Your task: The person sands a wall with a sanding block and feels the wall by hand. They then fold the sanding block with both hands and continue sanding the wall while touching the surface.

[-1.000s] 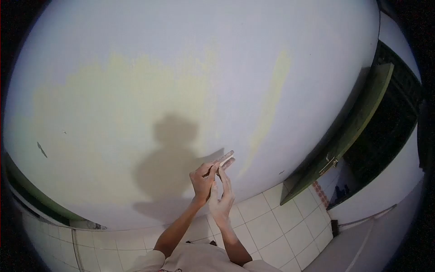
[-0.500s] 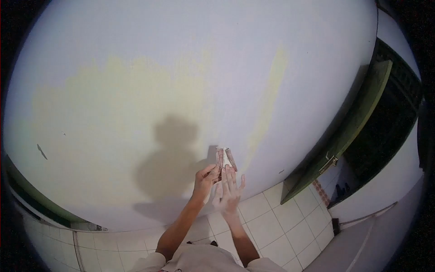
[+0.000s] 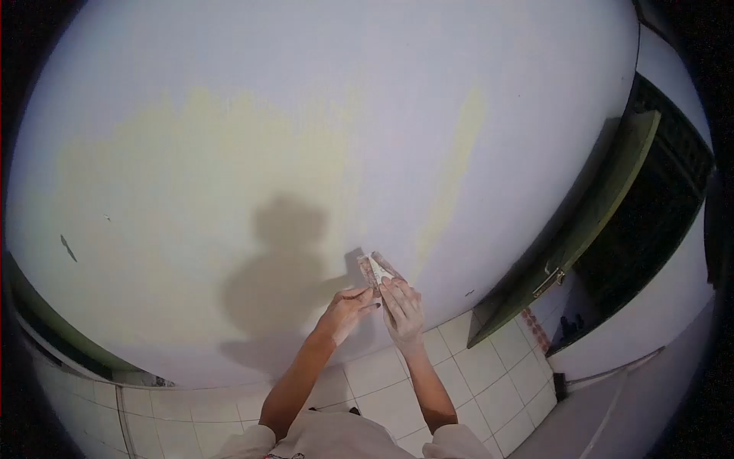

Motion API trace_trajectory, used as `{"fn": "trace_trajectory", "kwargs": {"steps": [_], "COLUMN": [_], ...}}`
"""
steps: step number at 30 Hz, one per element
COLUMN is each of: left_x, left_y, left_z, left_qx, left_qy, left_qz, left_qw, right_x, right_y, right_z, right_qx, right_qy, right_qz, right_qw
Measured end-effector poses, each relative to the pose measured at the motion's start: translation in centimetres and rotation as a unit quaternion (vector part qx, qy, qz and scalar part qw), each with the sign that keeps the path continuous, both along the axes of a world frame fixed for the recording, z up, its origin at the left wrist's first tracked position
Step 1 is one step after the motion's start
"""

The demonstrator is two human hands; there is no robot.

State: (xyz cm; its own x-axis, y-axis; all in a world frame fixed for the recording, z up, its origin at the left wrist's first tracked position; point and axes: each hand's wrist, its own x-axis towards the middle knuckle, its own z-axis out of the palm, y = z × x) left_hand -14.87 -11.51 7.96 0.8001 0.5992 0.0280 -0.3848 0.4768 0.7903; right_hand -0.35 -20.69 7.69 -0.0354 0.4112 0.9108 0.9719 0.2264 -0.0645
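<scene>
In front of the wall, a small piece [image 3: 368,273] with reddish-brown, worn faces and a white inner side sits between my hands. It looks like a folded sheet, but its exact kind is unclear. My left hand [image 3: 345,312] is closed, pinching its lower left edge between thumb and fingers. My right hand [image 3: 404,312], whitish as if dusty, has its fingers together and bent against the right part of the piece. Its thumb is mostly hidden. The wall [image 3: 428,99] behind is pale lilac, with a broad yellowish patch [image 3: 183,176] at left and a narrow yellow strip [image 3: 455,168] at right.
A green door [image 3: 569,245] with a metal handle [image 3: 549,283] stands ajar at the right. Pale floor tiles [image 3: 489,382] lie below my arms. Another dark green frame [image 3: 61,336] is at the lower left. My shadow [image 3: 279,275] falls on the wall.
My right hand has gone from extended, spread fingers to fingers bent together on the piece. The piece has tilted leftward, and my left hand has shifted slightly lower.
</scene>
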Motion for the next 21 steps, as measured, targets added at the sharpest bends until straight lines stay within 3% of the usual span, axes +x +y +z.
{"fn": "trace_trajectory", "kwargs": {"steps": [4,8,11,13,17,21], "left_x": [-0.7,-1.6,-0.8,0.1,2.0,1.2], "left_y": [0.5,-0.1,0.3,0.7,1.8,1.8], "left_z": [0.7,2.7,4.4,5.4,2.3,2.6], "left_qx": [0.118,0.113,0.039,0.161,0.219,0.226], "left_qy": [0.052,0.069,-0.012,0.141,0.061,0.091], "left_qz": [-0.016,0.009,0.082,0.136,0.257,0.234], "left_qw": [0.992,0.991,0.996,0.967,0.939,0.941], "right_x": [0.6,0.9,1.4,2.0,2.8,2.7], "right_y": [-0.2,-0.6,-0.9,-0.8,-0.7,-1.1], "right_z": [0.8,1.4,0.9,0.8,0.1,0.3], "right_qx": [0.002,-0.003,-0.042,-0.052,-0.063,-0.076], "right_qy": [-0.014,-0.050,-0.036,-0.039,-0.040,-0.046], "right_qz": [0.029,0.034,0.047,0.067,0.086,0.089], "right_qw": [0.999,0.998,0.997,0.996,0.993,0.992]}}
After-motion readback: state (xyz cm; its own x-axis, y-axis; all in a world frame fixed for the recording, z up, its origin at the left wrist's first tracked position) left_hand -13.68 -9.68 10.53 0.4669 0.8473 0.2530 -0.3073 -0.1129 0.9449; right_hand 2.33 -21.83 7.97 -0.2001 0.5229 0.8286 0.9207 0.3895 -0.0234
